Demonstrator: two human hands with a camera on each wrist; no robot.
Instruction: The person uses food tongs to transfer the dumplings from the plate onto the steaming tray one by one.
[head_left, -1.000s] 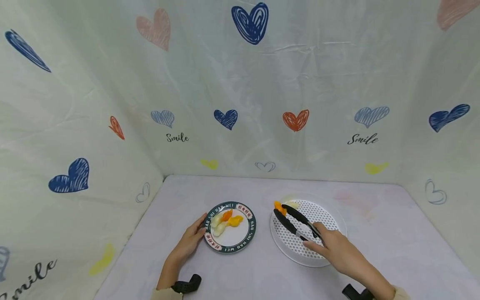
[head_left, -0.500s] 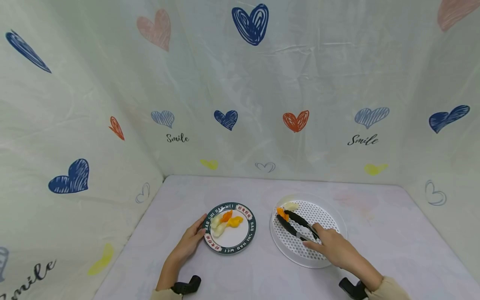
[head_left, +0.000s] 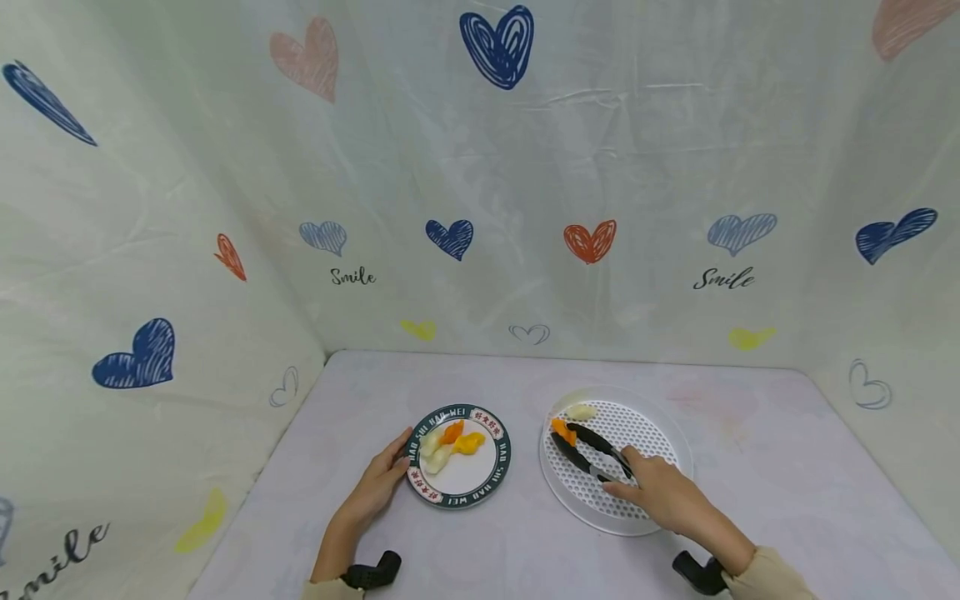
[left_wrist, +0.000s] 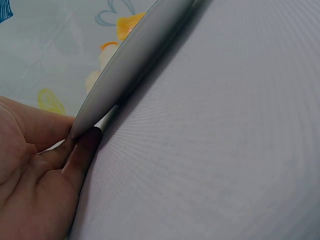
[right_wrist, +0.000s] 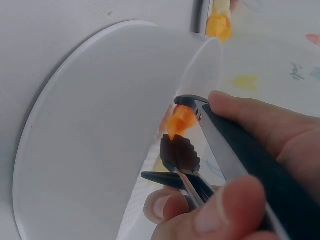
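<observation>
My left hand (head_left: 378, 479) holds the near-left rim of a plate (head_left: 502, 457) with a dark green patterned border. In the left wrist view, the edge of the plate (left_wrist: 127, 67) lies between the fingers and tilts up from the table. Orange, yellow and pale dumpling-shaped pieces (head_left: 468, 443) sit on it. My right hand (head_left: 663, 492) grips black-tipped metal tongs (head_left: 572, 452). Between their tips is an orange piece (head_left: 561, 428), low over the left side of a round white perforated tray (head_left: 652, 433). One pale piece (head_left: 581, 412) lies on the tray, just beyond the tongs.
Both dishes stand on a table with a whitish cloth (head_left: 525, 550), the plate left of the tray. A pale curtain (head_left: 645, 158) printed with hearts hangs behind the table and at its sides. Each wrist carries a black camera (head_left: 372, 571).
The tongs and orange piece have come slightly nearer and lower from the tray's far-left edge, uncovering the pale piece. The left hand and plate stay put.
</observation>
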